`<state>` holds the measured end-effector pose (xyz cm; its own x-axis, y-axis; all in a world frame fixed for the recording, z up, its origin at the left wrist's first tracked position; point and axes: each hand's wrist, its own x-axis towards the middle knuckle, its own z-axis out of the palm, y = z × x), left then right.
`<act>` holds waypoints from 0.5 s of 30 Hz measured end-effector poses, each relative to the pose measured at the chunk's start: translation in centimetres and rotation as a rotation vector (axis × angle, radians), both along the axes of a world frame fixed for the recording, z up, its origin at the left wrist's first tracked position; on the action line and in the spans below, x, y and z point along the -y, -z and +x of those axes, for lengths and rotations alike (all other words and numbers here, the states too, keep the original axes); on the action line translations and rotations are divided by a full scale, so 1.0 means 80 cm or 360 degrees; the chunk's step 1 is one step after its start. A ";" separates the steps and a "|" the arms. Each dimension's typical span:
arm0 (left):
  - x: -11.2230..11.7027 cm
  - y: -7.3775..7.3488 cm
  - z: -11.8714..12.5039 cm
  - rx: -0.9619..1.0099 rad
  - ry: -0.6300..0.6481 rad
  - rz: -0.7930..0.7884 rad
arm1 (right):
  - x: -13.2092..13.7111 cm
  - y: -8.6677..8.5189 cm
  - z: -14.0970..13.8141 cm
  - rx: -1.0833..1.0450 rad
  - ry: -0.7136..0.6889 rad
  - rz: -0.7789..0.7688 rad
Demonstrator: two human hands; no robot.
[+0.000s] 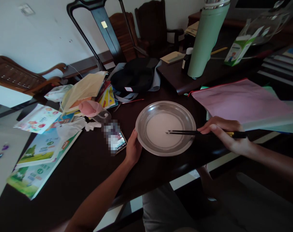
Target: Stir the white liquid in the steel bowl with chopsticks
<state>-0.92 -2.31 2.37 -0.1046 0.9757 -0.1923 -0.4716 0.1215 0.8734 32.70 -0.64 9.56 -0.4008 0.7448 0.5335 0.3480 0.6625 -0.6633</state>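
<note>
A round metal bowl (190, 124) stands on the dark table, with a whitish, cloudy liquid (162, 129) inside. My left hand (134, 148) grips the bowl's left rim; its fingertips are partly hidden behind the metal. In my right hand (225, 132) is a pair of black chopsticks (185, 132), held close together with the fingers closed around them. Their tips reach over the middle of the bowl, at or in the liquid. Just left of my left hand lies a phone (115, 138) with its screen lit and partly blurred out.
Books (40, 161), papers and a pink-topped cup (90, 109) crowd the left side. Behind the bowl lies a black bag (134, 75). A pink zip pouch (243, 100) is to the right. A tall green thermos (206, 42) and a small carton (240, 50) stand farther back.
</note>
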 end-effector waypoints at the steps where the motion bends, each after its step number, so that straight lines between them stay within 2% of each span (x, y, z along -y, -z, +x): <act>1: 0.000 0.000 0.000 0.0003 -0.0001 0.0006 | 0.001 -0.001 0.001 -0.0015 -0.0027 -0.0008; 9: 0.000 -0.002 0.002 0.0001 0.0001 0.0015 | -0.001 0.022 -0.026 0.0094 -0.0247 0.0096; 15: -0.001 -0.001 0.000 -0.0011 0.0006 0.0010 | -0.014 0.030 -0.033 0.0206 -0.0160 0.0094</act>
